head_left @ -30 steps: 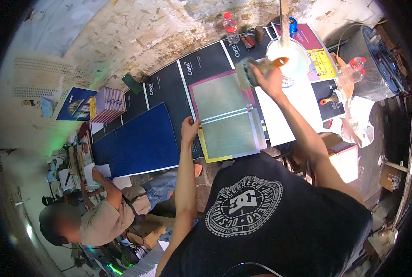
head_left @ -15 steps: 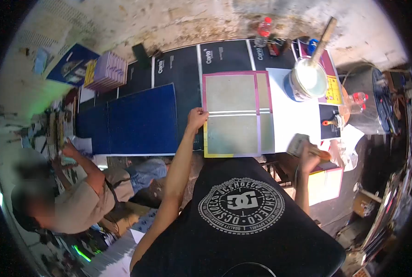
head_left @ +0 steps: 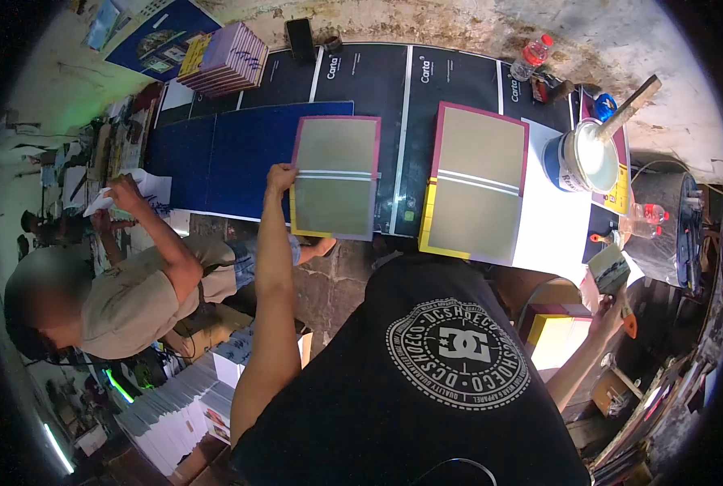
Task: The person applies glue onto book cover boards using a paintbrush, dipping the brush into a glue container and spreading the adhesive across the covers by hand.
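Observation:
My left hand (head_left: 280,176) grips the left edge of a book cover (head_left: 334,146), grey boards with pink, yellow and lilac turned edges and two white strips across the middle. That cover lies over the right part of a dark blue sheet (head_left: 248,150). To its right, a second, similar cover (head_left: 483,150) rests on the table, partly over a white sheet (head_left: 552,223). My right hand (head_left: 608,316) is closed round a wide flat brush (head_left: 609,271) with an orange handle, held off the table's right front corner.
A bucket of white paste (head_left: 568,162) with a wooden stick (head_left: 629,109) stands at the right. Bottles (head_left: 531,57) stand near the wall. Stacked books (head_left: 223,61) sit at the back left. A co-worker (head_left: 147,292) handles paper on the left.
My left hand has carried one cover left, away from the other cover and onto the blue sheet. My right hand has moved right with the brush. The view has shifted.

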{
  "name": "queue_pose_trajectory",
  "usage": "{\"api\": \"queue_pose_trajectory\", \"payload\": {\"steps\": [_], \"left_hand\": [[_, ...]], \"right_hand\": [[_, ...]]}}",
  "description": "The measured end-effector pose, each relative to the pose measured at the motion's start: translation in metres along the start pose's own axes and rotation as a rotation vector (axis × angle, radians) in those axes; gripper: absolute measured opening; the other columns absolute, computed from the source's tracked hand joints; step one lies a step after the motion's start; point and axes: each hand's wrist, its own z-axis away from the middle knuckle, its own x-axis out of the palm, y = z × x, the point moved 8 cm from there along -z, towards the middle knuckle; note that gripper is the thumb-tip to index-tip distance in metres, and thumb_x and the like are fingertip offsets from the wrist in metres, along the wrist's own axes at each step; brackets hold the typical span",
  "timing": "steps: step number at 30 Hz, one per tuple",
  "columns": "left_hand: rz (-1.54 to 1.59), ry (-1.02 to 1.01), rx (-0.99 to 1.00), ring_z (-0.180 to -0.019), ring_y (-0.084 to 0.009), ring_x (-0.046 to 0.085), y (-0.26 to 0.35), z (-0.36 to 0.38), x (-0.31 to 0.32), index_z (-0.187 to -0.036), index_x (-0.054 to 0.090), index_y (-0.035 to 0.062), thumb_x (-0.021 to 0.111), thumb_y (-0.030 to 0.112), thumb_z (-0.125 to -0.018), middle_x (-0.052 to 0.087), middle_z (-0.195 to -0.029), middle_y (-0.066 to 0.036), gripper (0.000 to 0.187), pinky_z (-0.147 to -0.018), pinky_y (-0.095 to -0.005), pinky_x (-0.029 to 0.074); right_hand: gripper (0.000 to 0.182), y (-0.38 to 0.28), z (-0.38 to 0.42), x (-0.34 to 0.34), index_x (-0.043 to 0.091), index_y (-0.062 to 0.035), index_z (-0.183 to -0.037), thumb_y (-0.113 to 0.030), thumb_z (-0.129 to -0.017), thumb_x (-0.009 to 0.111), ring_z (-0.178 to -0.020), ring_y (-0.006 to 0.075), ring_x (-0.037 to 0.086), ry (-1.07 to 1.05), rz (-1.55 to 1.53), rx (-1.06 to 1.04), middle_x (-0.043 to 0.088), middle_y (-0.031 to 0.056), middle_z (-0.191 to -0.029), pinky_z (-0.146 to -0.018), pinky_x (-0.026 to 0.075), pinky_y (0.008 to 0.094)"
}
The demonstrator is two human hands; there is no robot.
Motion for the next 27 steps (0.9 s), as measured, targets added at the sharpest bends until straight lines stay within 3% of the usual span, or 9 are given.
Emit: {"api": "queue_pose_trajectory", "payload": {"steps": [6,9,12,13,14,16,22,25,27], "left_hand": [[-0.236,0.262,-0.018,-0.111,-0.0329,0.061,-0.014,0.016,-0.034,-0.115,0.067,0.0121,0.071,0.032,-0.073,0.065,-0.118,-0.016,0.047,-0.095,-0.0468,0.047],[-0.398,0.28,-0.044,-0.119,-0.0348,0.054,0.047,0.086,-0.028,-0.12,0.064,0.0151,0.069,0.035,-0.073,0.059,-0.125,-0.014,0.051,-0.099,-0.057,0.041],[-0.406,0.134,0.011,-0.123,-0.035,0.05,0.045,0.104,0.01,-0.119,0.063,0.0151,0.068,0.039,-0.073,0.055,-0.128,-0.013,0.052,-0.1,-0.0613,0.036],[-0.428,0.109,0.025,-0.123,-0.0346,0.049,0.053,0.123,0.023,-0.119,0.063,0.0143,0.068,0.04,-0.073,0.054,-0.129,-0.013,0.053,-0.1,-0.0604,0.037],[-0.457,0.11,0.01,-0.125,-0.035,0.047,0.06,0.142,0.032,-0.121,0.061,0.0119,0.07,0.04,-0.072,0.052,-0.131,-0.014,0.057,-0.101,-0.0602,0.035],[-0.496,0.123,-0.054,-0.128,-0.0353,0.043,0.069,0.178,0.048,-0.126,0.055,0.0063,0.072,0.04,-0.07,0.05,-0.133,-0.015,0.068,-0.103,-0.0595,0.031],[-0.427,0.101,-0.113,-0.128,-0.0331,0.04,0.051,0.209,0.097,-0.128,0.049,0.0001,0.078,0.042,-0.066,0.048,-0.132,-0.015,0.08,-0.105,-0.0563,0.027],[-0.402,0.067,-0.121,-0.128,-0.0321,0.039,0.051,0.212,0.094,-0.127,0.05,0.0009,0.079,0.042,-0.067,0.047,-0.132,-0.014,0.078,-0.105,-0.0555,0.027],[-0.386,0.048,-0.129,-0.128,-0.0317,0.04,0.056,0.215,0.089,-0.126,0.05,0.0013,0.079,0.041,-0.068,0.048,-0.131,-0.013,0.076,-0.105,-0.0553,0.027]], "right_hand": [[0.03,-0.067,-0.039,0.051,0.058,0.0001,-0.113,-0.022,-0.095,0.064,-0.077,0.0062,0.047,-0.28,-0.112,-0.174,0.057,0.0017,-0.102,-0.065,0.043,0.0245],[0.029,-0.106,0.059,0.175,0.059,-0.0039,-0.114,-0.024,-0.094,0.064,-0.073,0.004,0.045,-0.372,-0.285,-0.175,0.056,-0.0016,-0.097,-0.06,0.039,0.0223],[0.021,-0.06,0.12,0.28,0.064,-0.0129,-0.11,-0.024,-0.092,0.064,-0.066,0.0001,0.037,-0.796,-0.059,-0.111,0.052,-0.0066,-0.082,-0.055,0.028,0.0181],[0.02,-0.025,0.141,0.308,0.066,-0.0101,-0.107,-0.023,-0.092,0.064,-0.07,0.0025,0.045,-0.839,0.059,-0.045,0.057,-0.0052,-0.083,-0.058,0.037,0.0204],[0.022,-0.033,0.189,0.349,0.068,-0.0055,-0.102,-0.025,-0.092,0.065,-0.074,0.007,0.055,-0.975,0.182,-0.371,0.063,-0.0019,-0.086,-0.06,0.045,0.0238],[0.025,0.034,0.251,0.406,0.068,-0.0024,-0.102,-0.023,-0.088,0.07,-0.082,0.0111,0.062,-1.146,0.323,-0.256,0.068,0.0045,-0.094,-0.068,0.05,0.0261],[0.024,0.146,0.364,0.492,0.068,0.0028,-0.089,-0.02,-0.084,0.074,-0.067,0.0124,0.064,-1.218,0.268,-0.512,0.069,0.0074,-0.075,-0.064,0.051,0.0286],[0.024,0.165,0.389,0.501,0.068,0.0011,-0.09,-0.021,-0.084,0.074,-0.07,0.0133,0.066,-1.31,0.321,-0.416,0.07,0.0083,-0.078,-0.064,0.051,0.0294],[0.023,0.181,0.396,0.508,0.068,0.0002,-0.093,-0.02,-0.084,0.074,-0.072,0.018,0.067,-1.375,0.375,-0.561,0.071,0.0105,-0.081,-0.065,0.051,0.0298]]}}
